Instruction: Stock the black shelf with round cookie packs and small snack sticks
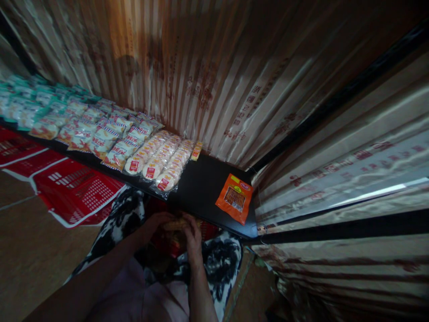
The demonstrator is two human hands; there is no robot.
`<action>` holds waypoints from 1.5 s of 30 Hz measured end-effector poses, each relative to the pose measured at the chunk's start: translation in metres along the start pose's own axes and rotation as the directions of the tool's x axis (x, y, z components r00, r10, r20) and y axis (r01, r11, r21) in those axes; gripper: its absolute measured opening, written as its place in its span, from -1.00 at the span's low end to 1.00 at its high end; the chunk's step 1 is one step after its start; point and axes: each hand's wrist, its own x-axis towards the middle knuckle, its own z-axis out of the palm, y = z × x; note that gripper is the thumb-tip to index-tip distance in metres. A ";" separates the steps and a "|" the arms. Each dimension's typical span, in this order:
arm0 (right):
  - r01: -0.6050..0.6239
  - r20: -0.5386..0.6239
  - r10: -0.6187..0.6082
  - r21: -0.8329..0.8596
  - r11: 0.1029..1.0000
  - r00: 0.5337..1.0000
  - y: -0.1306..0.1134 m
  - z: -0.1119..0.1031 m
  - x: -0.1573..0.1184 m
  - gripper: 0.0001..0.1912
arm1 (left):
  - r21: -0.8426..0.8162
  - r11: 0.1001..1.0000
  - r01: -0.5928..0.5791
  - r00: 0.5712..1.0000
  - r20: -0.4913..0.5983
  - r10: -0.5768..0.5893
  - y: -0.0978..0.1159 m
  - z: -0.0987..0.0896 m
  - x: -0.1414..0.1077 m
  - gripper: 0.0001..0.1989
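Observation:
Between my two hands, low in front of my lap, is a yellowish-brown snack packet [177,224]. My left hand [159,222] grips its left end and my right hand [192,230] grips its right end. Dim light hides the packet's print and exact kind. Under the hands, between my knees, sits something red [174,248], perhaps a basket or bag, mostly in shadow. Just beyond lies a black shelf [201,188]. A small yellow packet [197,151] stands there at the end of rows of round white rice cracker packs [151,171].
An orange snack bag [234,199] lies at the shelf's right end. Leftward are several white-and-red snack bags [103,138] and green bags [30,100]. Red printed sheets [75,190] hang along the front edge. Pleated printed plastic [201,76] and black poles [318,109] border the shelf.

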 end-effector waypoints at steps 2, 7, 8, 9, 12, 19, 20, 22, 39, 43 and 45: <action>-0.018 -0.001 0.018 -0.003 1.000 1.000 -0.001 0.000 0.000 -0.64 | -0.011 1.000 0.004 1.000 0.005 -0.004 -0.001 -0.001 -0.001 -0.64; -0.054 0.006 0.054 0.040 0.998 0.999 -0.003 0.002 -0.002 -0.65 | -0.010 1.000 -0.006 0.999 0.042 0.007 -0.003 -0.001 -0.003 -0.58; -0.066 0.004 0.066 0.056 0.996 0.998 -0.003 0.002 -0.002 -0.65 | -0.011 1.000 -0.001 0.999 0.043 0.001 -0.003 -0.001 -0.003 -0.57; -0.077 0.004 0.077 0.071 0.994 0.997 -0.002 0.003 -0.002 -0.65 | -0.012 1.000 0.007 0.999 0.041 -0.006 -0.003 -0.001 -0.003 -0.56; -0.089 0.014 0.088 0.094 0.992 0.996 0.002 0.005 -0.002 -0.67 | 0.005 1.000 0.022 0.999 0.040 -0.022 -0.003 -0.001 -0.004 -0.54; -0.083 0.039 0.080 0.084 0.993 0.996 -0.002 0.005 -0.002 -0.68 | 0.045 0.998 -0.034 0.998 0.056 0.032 -0.006 -0.001 -0.003 -0.52; -0.088 0.043 0.085 0.087 0.992 0.995 -0.004 0.005 -0.002 -0.68 | 0.035 0.999 -0.031 0.998 0.055 0.029 -0.006 -0.001 -0.003 -0.52; -0.085 0.042 0.081 0.091 0.992 0.996 -0.006 0.005 -0.003 -0.69 | 0.030 0.999 -0.034 0.999 0.043 0.033 -0.005 -0.001 -0.003 -0.53; -0.109 0.010 0.109 0.116 0.987 0.994 0.001 0.006 0.000 -0.68 | 0.037 0.997 -0.061 0.998 0.027 0.060 -0.013 -0.006 0.003 -0.59; -0.108 0.001 0.109 0.123 0.986 0.994 0.003 0.007 0.000 -0.68 | 0.077 0.995 -0.059 0.998 0.005 0.059 -0.011 -0.004 0.003 -0.60; -0.111 -0.005 0.113 0.129 0.985 0.994 0.003 0.007 0.000 -0.69 | 0.090 0.995 -0.046 0.999 0.008 0.046 -0.012 -0.005 0.003 -0.61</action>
